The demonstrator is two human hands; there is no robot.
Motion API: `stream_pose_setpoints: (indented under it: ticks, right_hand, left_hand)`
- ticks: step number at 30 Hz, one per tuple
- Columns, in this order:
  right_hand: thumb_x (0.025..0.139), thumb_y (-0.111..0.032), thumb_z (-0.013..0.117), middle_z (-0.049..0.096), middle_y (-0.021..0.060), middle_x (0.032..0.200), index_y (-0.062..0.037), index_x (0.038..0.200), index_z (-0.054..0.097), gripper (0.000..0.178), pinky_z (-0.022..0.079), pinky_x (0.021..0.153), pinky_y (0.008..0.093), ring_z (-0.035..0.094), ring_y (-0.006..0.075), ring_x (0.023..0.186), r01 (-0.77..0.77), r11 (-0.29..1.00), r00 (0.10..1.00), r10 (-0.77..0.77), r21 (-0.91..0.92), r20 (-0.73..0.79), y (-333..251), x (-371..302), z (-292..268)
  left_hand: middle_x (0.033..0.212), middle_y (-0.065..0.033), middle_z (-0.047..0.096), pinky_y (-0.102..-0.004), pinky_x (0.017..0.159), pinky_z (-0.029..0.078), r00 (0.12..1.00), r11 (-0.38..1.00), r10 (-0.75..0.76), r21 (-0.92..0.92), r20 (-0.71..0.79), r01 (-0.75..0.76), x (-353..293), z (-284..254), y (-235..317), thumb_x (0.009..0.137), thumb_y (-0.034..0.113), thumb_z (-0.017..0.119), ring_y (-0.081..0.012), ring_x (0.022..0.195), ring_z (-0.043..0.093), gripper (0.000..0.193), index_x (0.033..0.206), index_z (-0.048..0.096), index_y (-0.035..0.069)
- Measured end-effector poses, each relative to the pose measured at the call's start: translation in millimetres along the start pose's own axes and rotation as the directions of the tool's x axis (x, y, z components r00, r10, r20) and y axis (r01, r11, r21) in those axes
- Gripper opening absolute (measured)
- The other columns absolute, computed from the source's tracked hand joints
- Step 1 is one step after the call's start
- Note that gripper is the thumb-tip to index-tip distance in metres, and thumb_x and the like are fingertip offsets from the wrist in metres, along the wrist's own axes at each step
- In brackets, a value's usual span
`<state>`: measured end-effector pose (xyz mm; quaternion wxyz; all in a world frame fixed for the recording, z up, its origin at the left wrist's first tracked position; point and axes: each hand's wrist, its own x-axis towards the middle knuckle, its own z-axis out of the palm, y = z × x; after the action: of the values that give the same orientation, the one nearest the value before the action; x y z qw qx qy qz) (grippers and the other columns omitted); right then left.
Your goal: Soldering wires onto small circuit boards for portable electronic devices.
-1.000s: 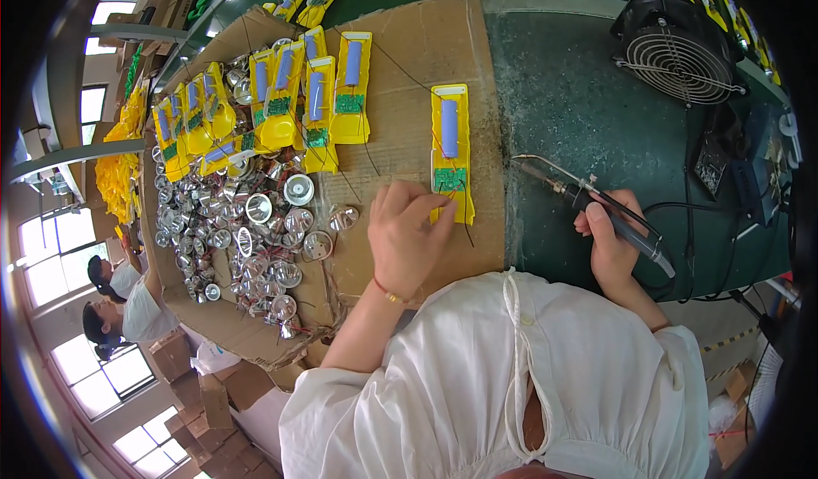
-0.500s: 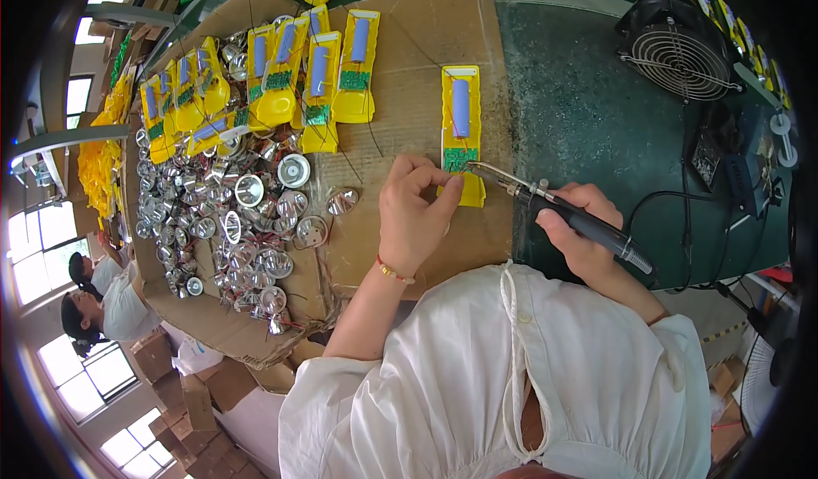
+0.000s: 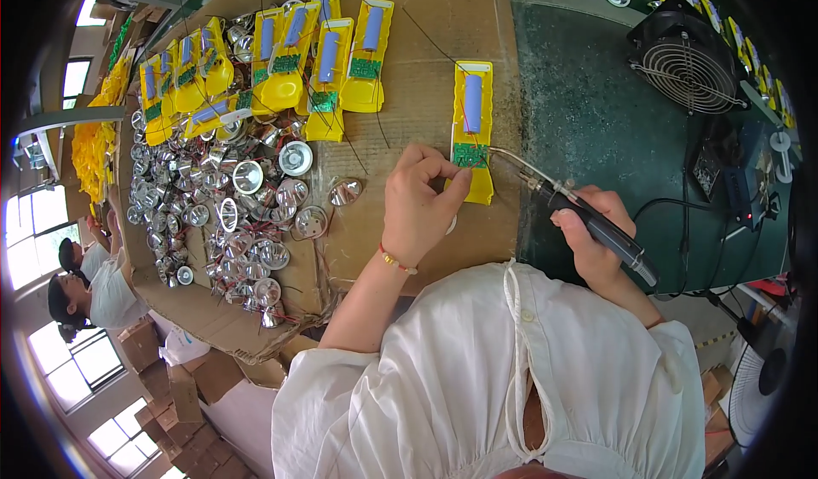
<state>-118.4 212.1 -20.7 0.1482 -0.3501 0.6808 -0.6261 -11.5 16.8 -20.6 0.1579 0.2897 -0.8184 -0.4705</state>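
A yellow plastic housing (image 3: 482, 185) lies upright in the view on cardboard, holding a purple cylindrical battery (image 3: 472, 104) and a green circuit board (image 3: 465, 154). My left hand (image 3: 419, 196) is closed in a pinch at the board's lower edge; whatever lies between thumb and forefinger is too small to make out. A pale rounded rim peeks out beneath that hand, mostly hidden. In my right hand (image 3: 601, 225) is a soldering iron (image 3: 596, 230) with a black handle. Its thin metal tip points left, at the board's right edge; contact cannot be made out.
Several similar yellow housings (image 3: 362, 95) lie at the upper left, with thin black wires. Many silver reflector cups (image 3: 247, 176) fill a cardboard box beside them. A black fan with a wire guard (image 3: 688, 74) stands at the far right, near cables. Other people sit at far left.
The iron's tip has drawn back from the board's lower part to its right edge. My left hand keeps its pinch beside the board. The whole view has shifted slightly.
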Motion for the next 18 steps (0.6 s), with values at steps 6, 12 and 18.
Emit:
stream_pose_setpoints:
  ticks: [6,12,18]
  right_hand:
    - [0.08,-0.004,0.06,0.06,0.0105,0.069,0.0023,0.087,0.049,0.014,0.047,0.058,0.0248,0.055,0.0132,0.064,-0.038,0.999,0.998,0.038,0.015,-0.047,4,-6,-7]
    - [0.078,-0.008,0.067,0.061,0.0093,0.072,0.0031,0.087,0.055,0.018,0.045,0.056,0.0231,0.055,0.0105,0.061,-0.074,0.99,0.987,0.09,0.118,-0.132,10,-12,-11]
    - [0.081,-0.004,0.058,0.058,0.011,0.075,0.0027,0.088,0.049,0.014,0.048,0.059,0.0246,0.057,0.0129,0.063,-0.147,0.979,0.975,0.168,0.144,-0.147,12,-16,-17]
  left_hand:
    - [0.077,-0.0066,0.053,-0.0256,0.051,0.041,1.0,1.0,0.004,0.005,-0.001,-0.004,0,0,0,0.071,0.01,0.067,-0.0136,0.053,0.049,0.01,0.07,0.064,0.0]
    - [0.076,-0.0066,0.053,-0.0264,0.053,0.041,1.0,0.999,-0.008,0.031,0.002,0.008,0,0,-1,0.07,0.01,0.068,-0.014,0.055,0.05,0.01,0.07,0.065,0.0]
    - [0.075,-0.0063,0.053,-0.0261,0.054,0.041,1.0,0.999,-0.028,0.042,0.007,0.028,0,1,1,0.07,0.01,0.068,-0.0141,0.057,0.049,0.01,0.071,0.065,0.0]
